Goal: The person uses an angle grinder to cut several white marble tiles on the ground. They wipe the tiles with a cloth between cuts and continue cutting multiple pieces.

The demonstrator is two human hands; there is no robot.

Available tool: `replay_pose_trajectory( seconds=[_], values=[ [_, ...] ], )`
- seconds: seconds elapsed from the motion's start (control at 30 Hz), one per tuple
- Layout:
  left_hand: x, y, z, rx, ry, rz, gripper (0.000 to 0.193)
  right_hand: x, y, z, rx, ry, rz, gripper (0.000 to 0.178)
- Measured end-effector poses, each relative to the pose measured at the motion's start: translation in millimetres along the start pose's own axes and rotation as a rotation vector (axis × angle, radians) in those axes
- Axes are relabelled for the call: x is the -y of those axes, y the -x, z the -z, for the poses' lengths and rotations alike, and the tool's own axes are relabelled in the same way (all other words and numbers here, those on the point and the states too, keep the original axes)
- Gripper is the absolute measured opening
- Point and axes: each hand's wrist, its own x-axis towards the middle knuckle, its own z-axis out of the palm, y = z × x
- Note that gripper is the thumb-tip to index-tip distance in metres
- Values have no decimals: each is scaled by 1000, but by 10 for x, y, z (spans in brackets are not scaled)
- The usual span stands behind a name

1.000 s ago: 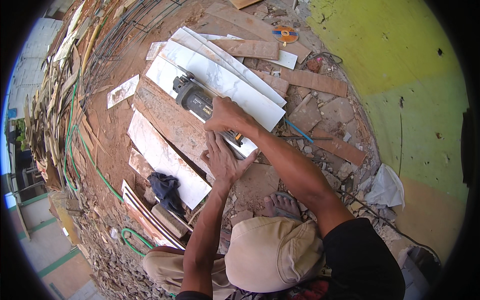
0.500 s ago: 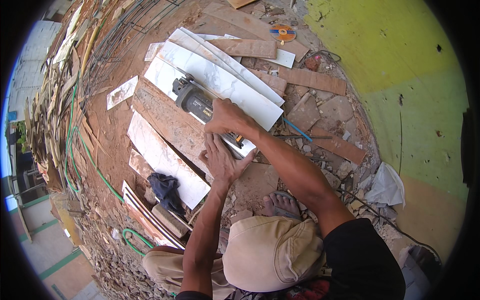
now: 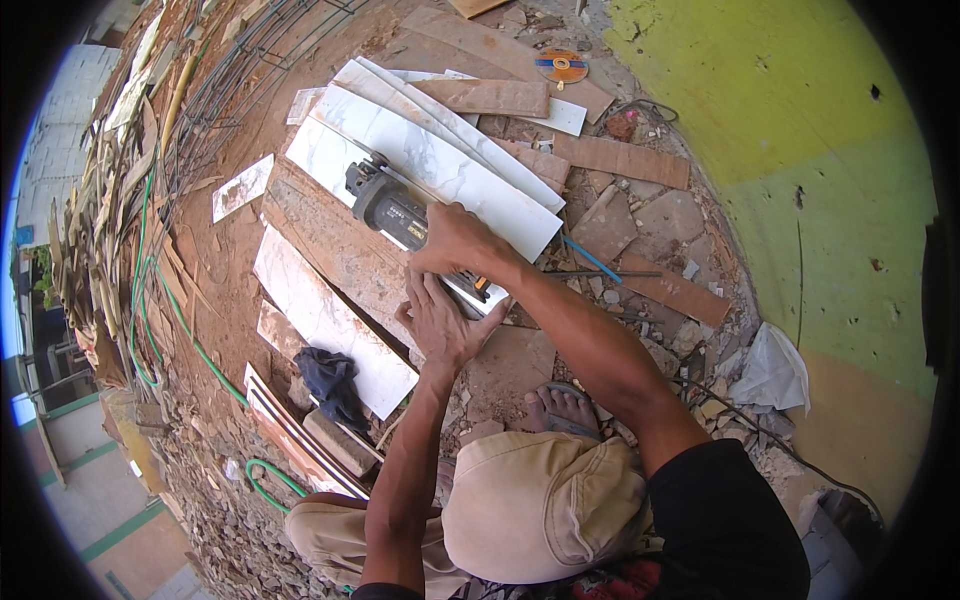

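1. Nearest: beige trouser knee (image 3: 540,515), sandalled foot (image 3: 562,408) just beyond it on broken ground.
2. Left hand (image 3: 443,322): fingers and thumb spread, nothing clamped; set down at the rear of the tool, fingertips close under the right hand. Exact contact unclear.
3. Right hand (image 3: 455,240): clamped around the body of a dark power tool (image 3: 388,204). Tool lies lengthwise on a white marbled tile (image 3: 485,195), head pointing away and left.
4. Progress: straight dark line runs along the tile beside the tool, on past its head towards the far-left end. Reads as a cut well along; depth can't be told. Pieces either side lie close together, so parting seems left to do. Stretch beneath hands hidden.
5. Left of the work: another white tile (image 3: 330,320), dark cloth (image 3: 331,383) at its nearer end.
6. Farther: orange disc (image 3: 562,66) on the ground; yellow-green wall (image 3: 780,130) to the right.
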Motion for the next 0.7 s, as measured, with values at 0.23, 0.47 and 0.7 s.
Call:
replay_pose_trajectory(
  seconds=[0.23, 0.47, 0.7],
  values=[
    [14, 2, -15, -34, 14, -27, 127, 86, 146, 125, 73, -31, -38, 65],
    [31, 1, -50, -35, -3, -30, 123, 59, 185, 136, 78, -22, -47, 67],
    [60, 10, -53, -44, -11, -43, 123, 77, 288, 197, 108, -53, -54, 64]
  ],
)
